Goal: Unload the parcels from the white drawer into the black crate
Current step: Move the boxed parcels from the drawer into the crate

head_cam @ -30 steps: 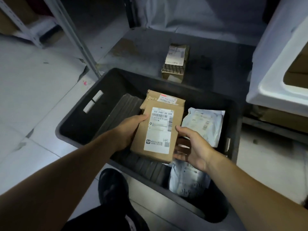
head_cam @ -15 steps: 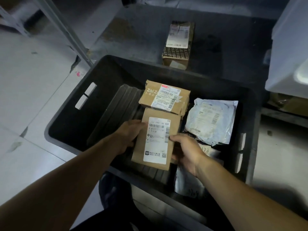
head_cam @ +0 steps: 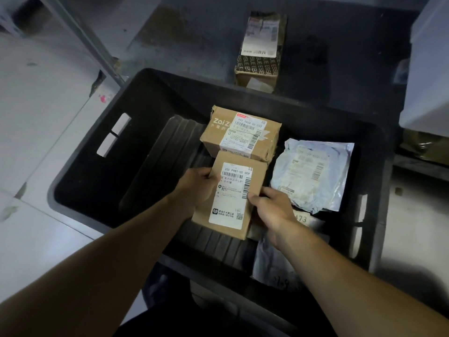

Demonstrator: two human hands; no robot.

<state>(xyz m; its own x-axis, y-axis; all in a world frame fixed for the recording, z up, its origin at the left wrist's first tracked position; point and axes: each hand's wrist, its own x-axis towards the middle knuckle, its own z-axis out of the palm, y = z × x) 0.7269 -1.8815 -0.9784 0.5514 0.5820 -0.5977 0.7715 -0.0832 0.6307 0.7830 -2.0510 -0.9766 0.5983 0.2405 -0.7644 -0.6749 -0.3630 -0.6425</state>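
The small brown box (head_cam: 232, 195) has come down over the last second from above the black crate (head_cam: 82, 190) to its ribbed floor, near the middle, its far end against the ZaiZ carton (head_cam: 240, 132). The left hand (head_cam: 196, 188) curls round its left edge; the right hand (head_cam: 269, 210) pinches its right edge. Likely it is about to be let go. A grey mailer (head_cam: 313, 176) lies toward the crate's right wall, another pouch (head_cam: 274, 261) at the near right corner. Beyond the far wall, a taped box (head_cam: 260, 49) sits on the dark platform (head_cam: 194, 40). The white drawer (head_cam: 430, 69) juts in at the right; pale floor tiles (head_cam: 36, 105) lie left.
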